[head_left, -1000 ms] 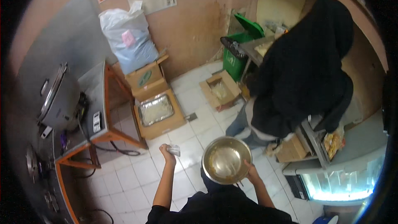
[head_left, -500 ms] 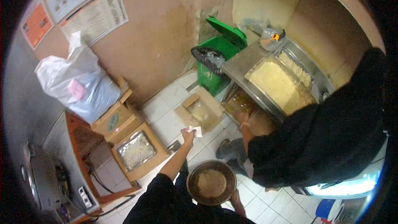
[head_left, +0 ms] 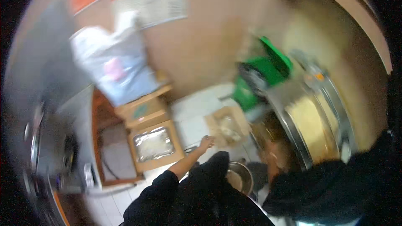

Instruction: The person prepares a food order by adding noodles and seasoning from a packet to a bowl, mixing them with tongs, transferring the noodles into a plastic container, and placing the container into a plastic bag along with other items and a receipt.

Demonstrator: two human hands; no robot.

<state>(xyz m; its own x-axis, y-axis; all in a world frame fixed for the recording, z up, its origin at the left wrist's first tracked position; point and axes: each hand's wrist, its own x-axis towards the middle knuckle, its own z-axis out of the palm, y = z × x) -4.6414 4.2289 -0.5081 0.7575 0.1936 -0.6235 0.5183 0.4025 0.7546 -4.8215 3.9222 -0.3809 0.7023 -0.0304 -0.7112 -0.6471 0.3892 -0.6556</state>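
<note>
My left hand [head_left: 206,142] reaches forward at the near edge of a cardboard box [head_left: 218,137] on the floor. Motion smears its fingers, and no paper shows in it. Some pale, crumpled-looking material [head_left: 229,128] lies inside the box. A round metal bowl [head_left: 239,177] is close to my body, partly covered by my dark clothing [head_left: 205,184]. My right hand is hidden from sight. To the right, a co-worker's hand [head_left: 272,155] extends below the metal counter, blurred.
On the left, a foil-lined tray [head_left: 154,144] of pale bits sits on cardboard, near a big white bag [head_left: 119,65]. Ahead stands a green bin [head_left: 268,69] with its lid raised. At right, the counter [head_left: 284,96] carries a tray of yellow powder [head_left: 307,119].
My view has swung, shifting the scene rightward. The small white paper in my left hand no longer shows. My right hand, earlier at the bowl's rim, has gone from sight behind dark clothing.
</note>
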